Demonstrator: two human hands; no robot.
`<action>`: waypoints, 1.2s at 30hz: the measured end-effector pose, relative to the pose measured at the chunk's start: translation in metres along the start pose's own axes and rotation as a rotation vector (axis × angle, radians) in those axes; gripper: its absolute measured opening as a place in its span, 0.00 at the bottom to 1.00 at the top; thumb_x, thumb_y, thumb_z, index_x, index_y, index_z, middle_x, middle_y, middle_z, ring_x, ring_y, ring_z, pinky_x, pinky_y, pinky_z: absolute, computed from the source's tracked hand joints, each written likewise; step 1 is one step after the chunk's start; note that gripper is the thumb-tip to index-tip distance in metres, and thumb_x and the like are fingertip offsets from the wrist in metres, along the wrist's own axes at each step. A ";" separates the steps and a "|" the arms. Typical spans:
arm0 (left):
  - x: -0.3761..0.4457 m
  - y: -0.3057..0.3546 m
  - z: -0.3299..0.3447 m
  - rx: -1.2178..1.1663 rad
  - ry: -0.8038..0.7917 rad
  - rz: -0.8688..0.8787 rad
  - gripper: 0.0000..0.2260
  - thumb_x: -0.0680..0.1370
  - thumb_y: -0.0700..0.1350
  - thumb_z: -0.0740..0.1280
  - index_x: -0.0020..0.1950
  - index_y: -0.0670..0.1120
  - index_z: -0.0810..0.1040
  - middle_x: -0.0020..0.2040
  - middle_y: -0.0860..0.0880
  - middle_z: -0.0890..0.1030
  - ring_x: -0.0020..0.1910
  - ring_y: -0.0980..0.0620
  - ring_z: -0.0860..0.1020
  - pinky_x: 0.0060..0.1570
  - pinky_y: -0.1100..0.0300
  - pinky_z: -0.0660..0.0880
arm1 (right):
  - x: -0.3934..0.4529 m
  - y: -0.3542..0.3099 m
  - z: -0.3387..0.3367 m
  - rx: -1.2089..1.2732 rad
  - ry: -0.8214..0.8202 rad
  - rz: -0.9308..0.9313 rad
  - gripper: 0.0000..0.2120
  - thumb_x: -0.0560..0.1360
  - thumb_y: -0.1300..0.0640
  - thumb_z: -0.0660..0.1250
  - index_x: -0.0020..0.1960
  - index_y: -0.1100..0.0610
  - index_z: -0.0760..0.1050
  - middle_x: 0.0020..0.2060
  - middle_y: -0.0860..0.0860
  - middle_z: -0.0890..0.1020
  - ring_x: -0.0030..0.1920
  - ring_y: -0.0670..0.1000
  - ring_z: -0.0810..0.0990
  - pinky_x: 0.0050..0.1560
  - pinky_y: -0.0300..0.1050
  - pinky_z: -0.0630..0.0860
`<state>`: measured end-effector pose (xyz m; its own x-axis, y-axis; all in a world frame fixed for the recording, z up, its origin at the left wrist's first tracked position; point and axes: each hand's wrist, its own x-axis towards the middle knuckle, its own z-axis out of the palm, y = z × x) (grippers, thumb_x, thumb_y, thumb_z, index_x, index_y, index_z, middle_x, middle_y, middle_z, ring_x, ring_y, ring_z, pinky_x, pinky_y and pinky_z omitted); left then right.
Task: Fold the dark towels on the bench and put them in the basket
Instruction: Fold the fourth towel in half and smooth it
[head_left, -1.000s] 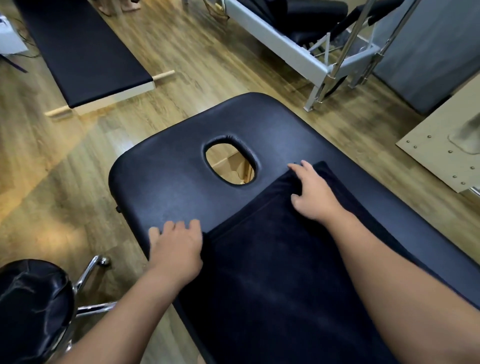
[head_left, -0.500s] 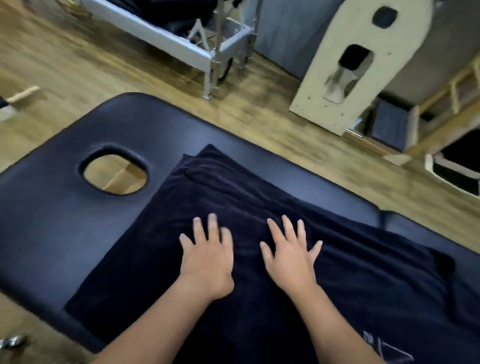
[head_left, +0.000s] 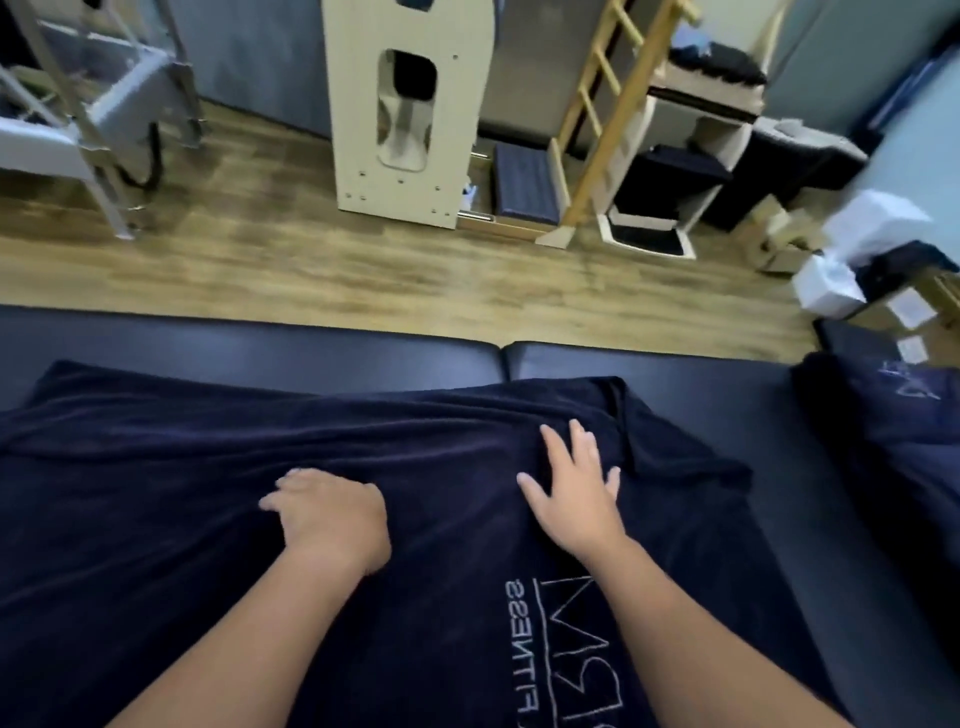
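Dark towel (head_left: 182, 493) spread rumpled across the black padded counter (head_left: 597, 364), left hand (head_left: 332, 514) on its middle, fingers bent, we cannot tell if it grips, right hand (head_left: 576, 493) flat beside it, fingers splayed, second dark towel (head_left: 883, 431) at the counter's right end, wooden floor (head_left: 363, 270) beyond.

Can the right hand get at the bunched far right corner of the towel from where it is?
Probably yes. The right hand lies flat on the dark towel, fingers spread, just short of the bunched corner. Nothing lies between them; the left hand sits off to the side.
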<state>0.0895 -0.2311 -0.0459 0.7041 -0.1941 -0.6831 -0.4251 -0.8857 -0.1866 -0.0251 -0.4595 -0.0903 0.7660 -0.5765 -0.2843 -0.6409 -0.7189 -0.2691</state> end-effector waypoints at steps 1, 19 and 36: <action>0.000 0.020 0.002 -0.029 0.087 0.088 0.36 0.78 0.52 0.64 0.82 0.44 0.53 0.79 0.28 0.47 0.77 0.27 0.51 0.70 0.28 0.59 | -0.007 0.010 0.003 -0.003 0.032 0.003 0.35 0.79 0.33 0.56 0.81 0.45 0.51 0.82 0.47 0.44 0.81 0.51 0.40 0.76 0.70 0.46; 0.020 0.177 -0.105 0.249 -0.013 0.386 0.14 0.78 0.48 0.60 0.62 0.55 0.77 0.62 0.50 0.78 0.59 0.46 0.77 0.56 0.50 0.74 | 0.061 0.146 -0.058 0.062 0.027 0.081 0.32 0.80 0.37 0.57 0.80 0.44 0.54 0.82 0.48 0.49 0.81 0.55 0.40 0.76 0.69 0.41; 0.085 0.433 -0.146 0.449 0.432 0.953 0.26 0.79 0.42 0.62 0.75 0.56 0.61 0.78 0.48 0.57 0.62 0.38 0.76 0.57 0.40 0.77 | -0.136 0.246 -0.015 0.147 0.688 0.562 0.05 0.74 0.57 0.74 0.48 0.52 0.79 0.43 0.47 0.78 0.46 0.55 0.73 0.46 0.52 0.69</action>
<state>0.0485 -0.6925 -0.0810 0.0851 -0.9134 -0.3980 -0.9962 -0.0852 -0.0174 -0.2862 -0.5642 -0.1037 0.1677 -0.9670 0.1916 -0.8934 -0.2313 -0.3851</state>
